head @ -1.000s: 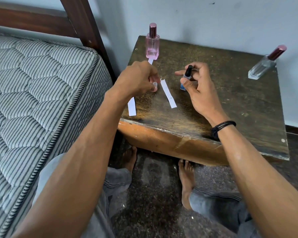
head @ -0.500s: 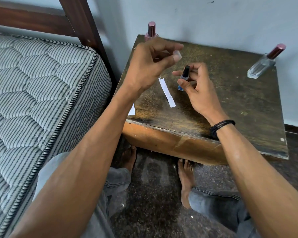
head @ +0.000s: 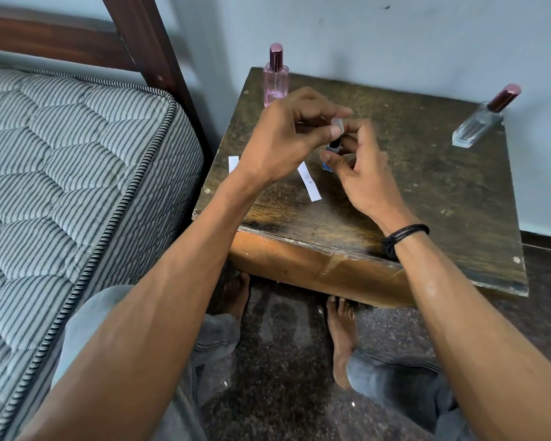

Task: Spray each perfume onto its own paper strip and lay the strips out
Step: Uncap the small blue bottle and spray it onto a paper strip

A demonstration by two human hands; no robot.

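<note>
Mostly hidden inside the curled fingers of the right hand (head: 360,176): a small blue perfume bottle with a black spray head (head: 332,148), only the sprayer and a sliver of blue glass showing, held upright low over the dark, scuffed wooden worktop (head: 427,192); whether touching the surface, impossible to tell. Pinched between thumb and forefinger of the left hand (head: 283,135): a small clear plastic cap (head: 337,125), blurred, right at the spray head, seated or not unclear. Partly covered by the left wrist: a short white paper strip (head: 233,163) near the worktop's left edge, only one end visible. In the open between the two wrists: a second white paper strip (head: 309,184), lying flat, faintly marked near the middle. At the back left corner, upright, a pink rectangular glass perfume bottle with a maroon cap (head: 275,81), its base behind the left knuckles. Far right, well apart, a clear glass perfume bottle with a maroon cap (head: 477,125), leaning rightward in the picture. Cut off at the left, a striped quilted mattress (head: 77,160). On the right wrist, a black cord band (head: 404,237). Compared with half a second earlier: left hand lowered and brought in to the bottle; cap then held clear of the sprayer, now against it; pink bottle, then nearly all behind that hand, now largely uncovered; right hand and both strips placed as before.
</note>
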